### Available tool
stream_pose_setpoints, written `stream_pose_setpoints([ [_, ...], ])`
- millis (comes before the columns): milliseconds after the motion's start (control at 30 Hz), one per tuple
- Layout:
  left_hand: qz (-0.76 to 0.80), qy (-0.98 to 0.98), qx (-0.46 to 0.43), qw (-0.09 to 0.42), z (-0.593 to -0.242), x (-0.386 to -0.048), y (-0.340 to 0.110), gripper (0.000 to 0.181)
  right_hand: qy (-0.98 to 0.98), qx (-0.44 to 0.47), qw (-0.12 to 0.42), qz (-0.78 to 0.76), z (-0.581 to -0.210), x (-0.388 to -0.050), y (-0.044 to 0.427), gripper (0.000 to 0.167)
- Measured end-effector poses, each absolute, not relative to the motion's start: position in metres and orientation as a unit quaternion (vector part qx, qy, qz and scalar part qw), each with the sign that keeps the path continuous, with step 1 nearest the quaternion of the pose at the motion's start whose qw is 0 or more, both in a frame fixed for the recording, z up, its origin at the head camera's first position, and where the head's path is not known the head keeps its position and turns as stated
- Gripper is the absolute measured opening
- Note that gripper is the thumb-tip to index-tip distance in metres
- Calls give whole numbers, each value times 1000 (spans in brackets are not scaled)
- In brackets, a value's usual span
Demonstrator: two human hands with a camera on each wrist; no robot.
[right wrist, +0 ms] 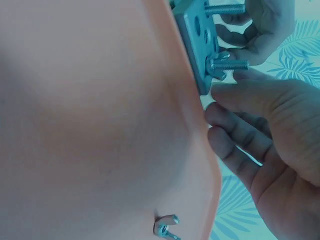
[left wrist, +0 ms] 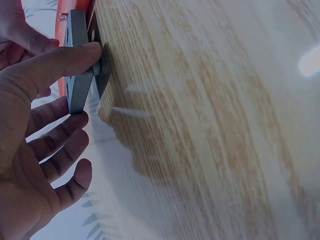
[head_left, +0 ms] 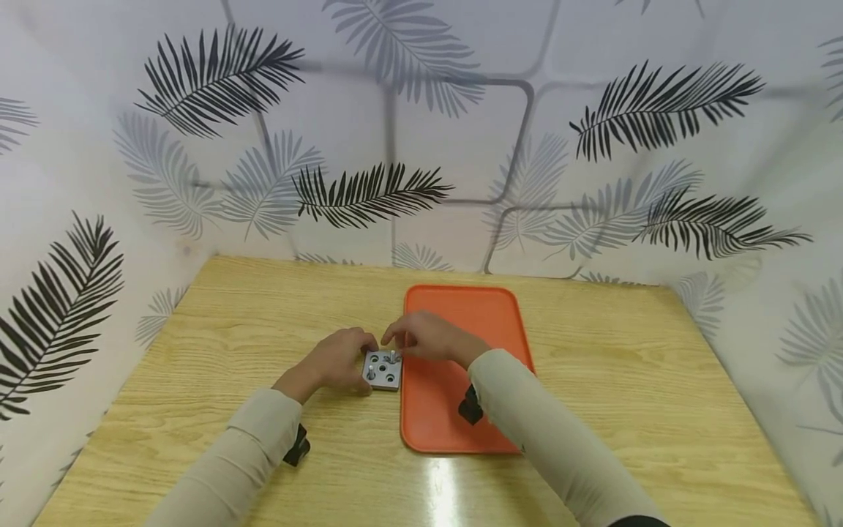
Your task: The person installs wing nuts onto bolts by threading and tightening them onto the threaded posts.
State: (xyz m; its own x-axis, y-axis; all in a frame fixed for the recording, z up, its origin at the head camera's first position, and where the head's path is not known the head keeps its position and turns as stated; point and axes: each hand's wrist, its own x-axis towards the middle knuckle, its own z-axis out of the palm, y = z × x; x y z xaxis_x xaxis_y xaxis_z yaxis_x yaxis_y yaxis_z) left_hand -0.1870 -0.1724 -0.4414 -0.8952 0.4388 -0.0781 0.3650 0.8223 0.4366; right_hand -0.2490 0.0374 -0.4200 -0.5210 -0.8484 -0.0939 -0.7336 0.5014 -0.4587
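Observation:
My left hand grips a square grey metal plate by its edges, thumb on the near side and fingers on the far side. Several holes pierce the plate, and two threaded bolts stand up from it. A wing nut sits on one bolt, at the corner nearest my right hand. The right thumb and fingers are loosely bent beside that corner, and no thing shows between their tips. A second wing nut lies loose on the orange tray.
The tray lies right of the plate, its raised rim close beside the plate's edge, and my right forearm crosses over it. Both rest on a wood-grain table. Leaf-patterned cloth stands behind and at the sides.

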Motion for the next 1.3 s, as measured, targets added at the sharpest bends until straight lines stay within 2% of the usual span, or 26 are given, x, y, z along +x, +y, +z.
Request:
stream_pose_setpoints([
  [167, 216, 949, 211, 91, -444, -189, -172, 52, 839, -474, 194, -183, -420, -250, 35, 32],
  [333, 219, 949, 208, 95, -445, -190, -172, 52, 839, -458, 215, -199, -421, -248, 34, 27],
  [567, 220, 948, 205, 101, -443, -189, -170, 52, 852, -459, 178, -177, -426, -243, 30, 15],
  [1067, 222, 949, 200, 99, -441, -188, -168, 52, 859, -463, 153, -154, -433, -238, 30, 35],
  [1167, 223, 950, 196, 100, -441, -188, -168, 51, 867, -447, 145, -166, -432, -239, 36, 31],
  [1300, 221, 951, 195, 96, -442, -188, -168, 48, 871, -451, 115, -158, -433, -242, 43, 10],
])
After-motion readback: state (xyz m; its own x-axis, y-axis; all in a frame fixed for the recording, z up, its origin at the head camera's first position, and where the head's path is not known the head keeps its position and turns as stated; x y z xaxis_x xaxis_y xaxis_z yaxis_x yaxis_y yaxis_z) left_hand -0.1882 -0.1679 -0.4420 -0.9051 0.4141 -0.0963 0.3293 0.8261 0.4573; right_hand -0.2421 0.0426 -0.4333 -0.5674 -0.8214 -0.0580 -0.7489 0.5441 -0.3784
